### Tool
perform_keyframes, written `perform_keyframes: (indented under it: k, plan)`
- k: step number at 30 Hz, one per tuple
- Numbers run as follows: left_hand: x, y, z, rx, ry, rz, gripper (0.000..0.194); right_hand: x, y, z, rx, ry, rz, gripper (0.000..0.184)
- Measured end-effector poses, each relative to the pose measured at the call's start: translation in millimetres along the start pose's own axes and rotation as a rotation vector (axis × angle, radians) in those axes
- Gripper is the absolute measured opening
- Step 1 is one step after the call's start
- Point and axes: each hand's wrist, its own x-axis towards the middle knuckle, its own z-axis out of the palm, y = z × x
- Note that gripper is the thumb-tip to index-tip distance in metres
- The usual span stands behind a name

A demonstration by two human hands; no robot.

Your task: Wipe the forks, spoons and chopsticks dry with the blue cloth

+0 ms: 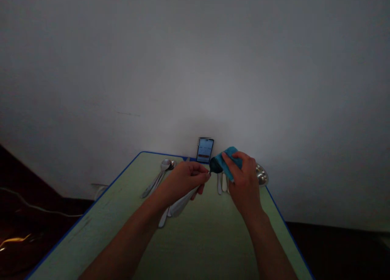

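My left hand (190, 176) is closed around a large spoon. The spoon's dark bowl (215, 165) points up and to the right, and a broad pale handle seems to run down-left below the hand. My right hand (243, 174) grips a folded teal cloth (230, 160), which touches the right side of the spoon's bowl. Left of my left hand, several metal spoons (165, 164) lie together. Under my left forearm, a metal utensil handle (163, 218) sticks out; its other end is hidden. Between my hands lie a few cutlery handles (219, 184), their far ends covered.
A lit phone (205, 151) leans upright against the wall at the back edge. A shiny metal dish (262, 175) sits at the right edge, partly behind my right hand. The pale green table (201, 247) has a blue rim. On the left, a cable (45, 209) runs beyond the table.
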Motion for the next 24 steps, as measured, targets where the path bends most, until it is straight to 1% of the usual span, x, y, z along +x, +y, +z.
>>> perform_keyframes:
  k: [4,9,12,19,24]
  plan:
    - [1.6,-2.3,-2.5,-0.017,0.013,0.002,0.017,-0.5,-0.2,-0.2,0.049,0.042,-0.006,0.057]
    - [3.7,-1.2,-0.9,-0.048,0.026,0.006,0.014,-0.9,-2.0,-2.7,0.097,-0.005,-0.089,0.057]
    - [3.2,-0.2,0.3,-0.046,0.022,0.020,0.014,-0.8,-2.3,-2.2,0.095,-0.019,-0.114,0.056]
    - [1.7,2.0,-0.2,-0.019,-0.012,0.026,0.015,-0.8,-0.1,0.7,0.083,-0.020,-0.115,0.056]
    - [0.7,2.5,0.6,-0.024,0.002,0.010,0.014,-0.6,0.4,0.6,0.048,-0.025,-0.107,0.056]
